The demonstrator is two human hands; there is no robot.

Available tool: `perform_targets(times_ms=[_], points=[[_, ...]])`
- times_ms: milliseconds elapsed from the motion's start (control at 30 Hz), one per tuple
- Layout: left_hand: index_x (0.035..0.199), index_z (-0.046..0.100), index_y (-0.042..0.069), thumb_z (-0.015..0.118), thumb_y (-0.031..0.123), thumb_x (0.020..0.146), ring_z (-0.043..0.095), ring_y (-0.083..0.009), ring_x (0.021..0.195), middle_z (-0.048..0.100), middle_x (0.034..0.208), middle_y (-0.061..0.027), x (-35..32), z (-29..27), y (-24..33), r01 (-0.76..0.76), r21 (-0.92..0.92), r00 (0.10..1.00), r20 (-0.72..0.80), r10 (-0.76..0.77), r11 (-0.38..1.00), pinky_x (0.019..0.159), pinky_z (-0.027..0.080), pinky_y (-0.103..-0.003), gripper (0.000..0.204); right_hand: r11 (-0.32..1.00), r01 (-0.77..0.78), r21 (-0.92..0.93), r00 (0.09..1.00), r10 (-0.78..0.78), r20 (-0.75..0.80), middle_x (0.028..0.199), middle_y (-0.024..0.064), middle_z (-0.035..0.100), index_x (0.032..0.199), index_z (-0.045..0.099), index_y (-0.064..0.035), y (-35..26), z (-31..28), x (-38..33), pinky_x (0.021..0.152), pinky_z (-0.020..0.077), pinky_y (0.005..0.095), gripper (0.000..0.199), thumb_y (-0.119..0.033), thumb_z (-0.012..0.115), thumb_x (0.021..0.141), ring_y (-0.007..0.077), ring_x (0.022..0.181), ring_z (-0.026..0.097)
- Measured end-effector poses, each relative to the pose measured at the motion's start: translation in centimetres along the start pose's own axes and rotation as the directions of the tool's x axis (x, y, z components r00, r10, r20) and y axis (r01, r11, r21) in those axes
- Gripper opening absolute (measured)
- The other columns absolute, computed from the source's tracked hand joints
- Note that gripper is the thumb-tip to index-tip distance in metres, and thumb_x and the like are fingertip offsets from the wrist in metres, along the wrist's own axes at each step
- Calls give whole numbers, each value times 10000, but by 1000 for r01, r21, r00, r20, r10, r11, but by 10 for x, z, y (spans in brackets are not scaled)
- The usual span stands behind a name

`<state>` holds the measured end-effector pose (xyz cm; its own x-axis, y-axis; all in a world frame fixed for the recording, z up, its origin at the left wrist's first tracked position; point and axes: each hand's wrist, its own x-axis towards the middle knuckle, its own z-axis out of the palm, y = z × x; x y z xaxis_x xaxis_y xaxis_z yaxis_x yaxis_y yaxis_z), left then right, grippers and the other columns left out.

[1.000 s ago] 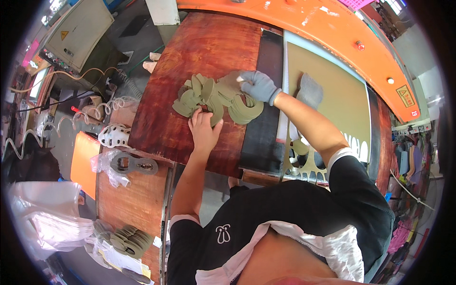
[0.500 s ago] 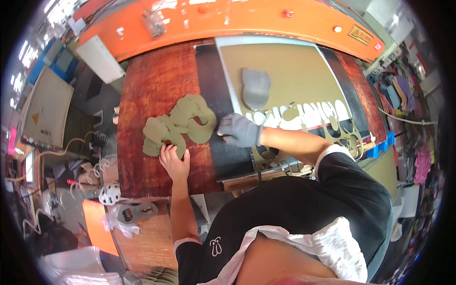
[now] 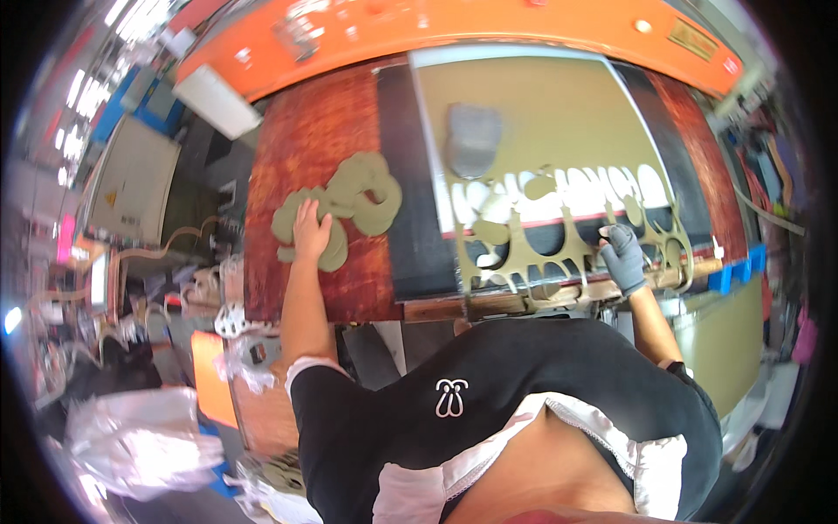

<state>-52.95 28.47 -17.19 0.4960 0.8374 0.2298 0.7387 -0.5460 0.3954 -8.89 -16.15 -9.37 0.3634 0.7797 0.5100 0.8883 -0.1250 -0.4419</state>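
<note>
My bare left hand (image 3: 309, 230) rests, fingers stretched, on a loose stack of olive sole-shaped cut pieces (image 3: 334, 254) at the left of the table. A second stack of such pieces (image 3: 360, 179) lies just beyond it to the right. On the right, my right hand (image 3: 623, 258), in a grey glove with bare fingertips, is over the near edge of an olive sheet (image 3: 541, 96) full of sole-shaped holes. Its fingers are curled; what they hold, if anything, is hidden. A grey sole-shaped block (image 3: 473, 140) sits on the sheet's uncut part, slightly blurred.
An orange machine beam (image 3: 419, 28) spans the far side of the red-brown table (image 3: 292, 122). Loose cut pieces (image 3: 491, 232) lie among the sheet's holes. Blue blocks (image 3: 733, 275) stand at the right edge. Plastic bags (image 3: 140, 437) are at lower left.
My right hand has moved from beside the stacks rightward to the sheet's near edge. My left hand has slid farther onto the near stack. The view has shifted.
</note>
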Motion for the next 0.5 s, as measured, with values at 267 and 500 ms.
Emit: perform_targets(times_ms=[267, 500], points=[[1137, 542, 5, 598, 133, 805, 438, -382, 1175, 462, 1277, -213, 1, 1, 79, -101, 89, 969, -218, 118, 991, 993, 348, -448, 360, 984, -177, -15, 982, 176, -62, 891, 140, 578, 923, 579, -44, 62, -43, -10, 790, 441, 402, 192, -96, 612, 741, 337, 893, 552], [1264, 402, 16, 551, 120, 897, 569, -129, 895, 565, 1127, -82, -82, 42, 243, 345, -755, 920, 390, -41, 558, 654, 499, -250, 410, 778, -616, -125, 777, 574, -258, 1129, 212, 558, 1169, 541, -37, 163, -100, -2, 897, 431, 396, 448, -243, 611, 777, 348, 1040, 549]])
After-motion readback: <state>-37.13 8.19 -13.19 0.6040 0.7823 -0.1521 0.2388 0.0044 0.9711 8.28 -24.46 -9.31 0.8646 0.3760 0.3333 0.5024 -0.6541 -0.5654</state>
